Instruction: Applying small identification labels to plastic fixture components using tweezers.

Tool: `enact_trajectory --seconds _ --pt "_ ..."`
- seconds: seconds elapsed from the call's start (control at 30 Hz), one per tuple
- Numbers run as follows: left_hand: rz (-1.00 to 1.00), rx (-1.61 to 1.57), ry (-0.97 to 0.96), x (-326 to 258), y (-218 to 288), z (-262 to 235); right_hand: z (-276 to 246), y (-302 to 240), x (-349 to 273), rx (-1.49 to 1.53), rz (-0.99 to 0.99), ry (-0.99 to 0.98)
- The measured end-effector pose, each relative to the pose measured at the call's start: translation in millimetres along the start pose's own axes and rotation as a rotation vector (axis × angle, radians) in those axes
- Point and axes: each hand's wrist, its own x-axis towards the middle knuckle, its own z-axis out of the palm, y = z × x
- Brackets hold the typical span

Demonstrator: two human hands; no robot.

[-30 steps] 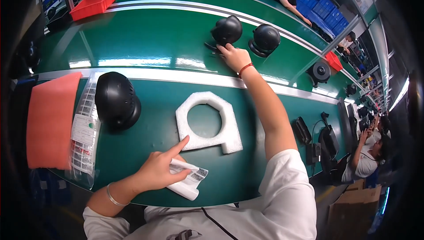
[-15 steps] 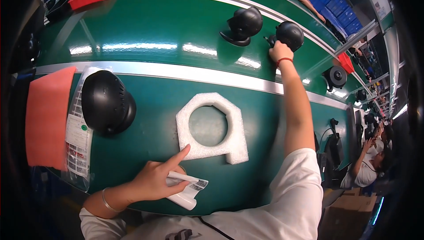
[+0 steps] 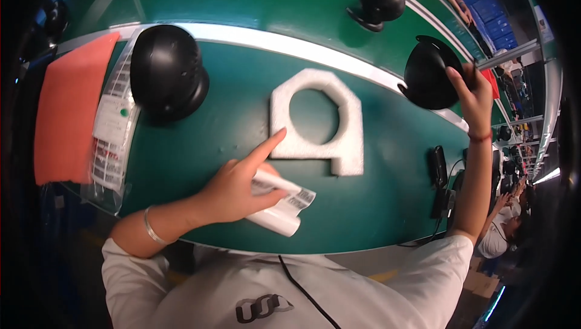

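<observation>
White foam, cut as a thick block with a round hole, lies flat on the green bench (image 3: pixel 393 208) in the head view, and this foam block (image 3: pixel 281 108) sits near the middle. The left hand (image 3: pixel 236 193) grips a white label roll (image 3: pixel 281 219) between thumb and curled fingers near the bench's front edge, its index finger stretched to the foam block's lower left corner; whether the fingertip touches or hovers, I cannot tell. The right hand (image 3: pixel 475 90) grips a tilted black fan-like device (image 3: pixel 428 75) by its right side, thumb on the rim, in front of the pale metal rail (image 3: pixel 266 37) along the bench's far edge. Bare bench top stretches between the foam block and the black power adapter (image 3: pixel 443 203) at right. At left, a black round device (image 3: pixel 163 69) stands close to a bagged label sheet (image 3: pixel 112 120) and a pink sheet (image 3: pixel 69 114); beyond the rail stands another black device (image 3: pixel 382 3). The right hand's other fingers are mostly hidden behind what it holds, the left palm covers part of the roll, and the co-workers at the right are cut off, small and blurred.
</observation>
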Motion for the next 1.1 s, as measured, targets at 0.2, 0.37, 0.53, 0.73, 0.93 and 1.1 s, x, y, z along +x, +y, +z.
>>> enact_trajectory --seconds 0.2,0.37,0.53,0.73,0.93,1.1 --pt "0.188 -0.136 0.153 -2.6 -3.7 2.4 41.8 -89.5 -65.2 0.343 -0.023 -0.067" --pt "0.244 -0.263 0.169 -8.8 -5.6 3.6 98.5 -102.2 -91.2 0.274 -0.056 -0.101" --pt "0.311 -0.247 0.18 -13.8 0.8 4.3 101.3 -112.1 -121.2 0.161 -0.116 0.289" --pt "0.268 -0.265 0.247 -14.3 0.2 7.9 113.5 -159.5 -141.2 0.031 -0.511 0.003" --pt "0.443 -0.022 0.196 -19.2 3.2 -1.5 120.9 -148.3 -154.2 0.49 -0.232 -0.251" --pt "0.426 -0.067 0.161 -14.2 3.0 3.4 123.4 -147.3 -157.2 0.548 -0.18 -0.219"
